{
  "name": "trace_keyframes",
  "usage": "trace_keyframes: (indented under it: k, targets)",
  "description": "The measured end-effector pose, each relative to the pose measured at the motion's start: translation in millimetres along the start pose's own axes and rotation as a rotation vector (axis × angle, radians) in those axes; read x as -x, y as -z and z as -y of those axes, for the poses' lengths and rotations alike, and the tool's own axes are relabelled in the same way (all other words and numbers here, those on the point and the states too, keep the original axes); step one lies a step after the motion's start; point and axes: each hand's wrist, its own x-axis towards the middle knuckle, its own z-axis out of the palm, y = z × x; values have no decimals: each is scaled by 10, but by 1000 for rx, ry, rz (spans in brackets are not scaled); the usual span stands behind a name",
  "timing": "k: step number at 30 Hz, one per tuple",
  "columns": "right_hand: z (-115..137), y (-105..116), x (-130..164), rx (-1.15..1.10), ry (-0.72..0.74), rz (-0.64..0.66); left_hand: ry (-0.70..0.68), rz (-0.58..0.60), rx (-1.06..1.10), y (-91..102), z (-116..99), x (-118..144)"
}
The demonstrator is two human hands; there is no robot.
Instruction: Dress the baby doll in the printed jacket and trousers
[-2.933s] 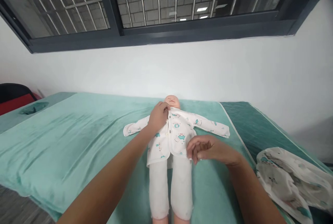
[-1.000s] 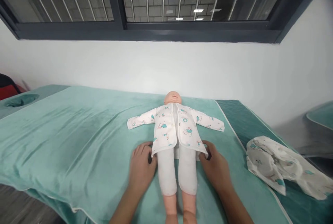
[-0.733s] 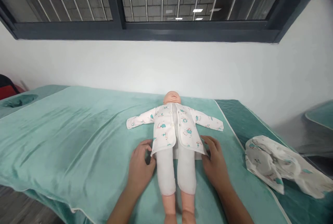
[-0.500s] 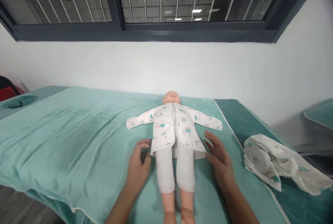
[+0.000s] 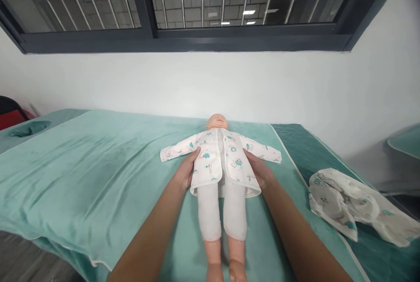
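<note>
The baby doll lay on its back on the green bed, wearing a printed shirt. The left hand and right hand lay open against its sides, holding nothing. Crumpled printed clothes lay far right.

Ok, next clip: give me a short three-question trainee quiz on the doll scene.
1. True or false: the doll lies face up on the light green sheet.
2. Where is the left hand? A) on the crumpled garment B) against the doll's side, at the edge of its printed top C) on the doll's feet
3. Fill in: the crumpled garment lies to the doll's ____ in the picture, clear of the right hand.

Key: 1 true. 2 B. 3 right.
</note>
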Motion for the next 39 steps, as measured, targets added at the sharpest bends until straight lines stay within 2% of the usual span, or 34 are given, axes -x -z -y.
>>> trace_keyframes:
  k: [3,8,12,16,20,23,27,31,34,39]
  targets:
    - [-7,-44,-39,7,14,-11,-14,3,5,-15,-17,-102]
    - [-1,-45,-34,-28,109,-100,-46,16,3,-28,-44,-250]
    - [11,-34,-48,-54,102,-129,-46,20,18,-31,-57,-361]
    - [49,-15,-71,-77,85,-102,39,48,50,-40,-70,-392]
    - [97,65,-89,-112,74,-91,17,57,148,-25,-108,-405]
    - [108,173,-118,-169,118,-101,-82,23,240,58,-179,-447]
    - [121,322,-170,-305,262,-114,-213,-72,365,259,-309,-506]
    - [199,487,-201,-441,354,-124,-334,-134,399,450,-423,-496]
    - [307,703,-194,-478,354,-151,-377,-176,405,548,-489,-431]
    - [471,1183,-142,-476,431,-349,-434,-252,448,633,-530,-325]
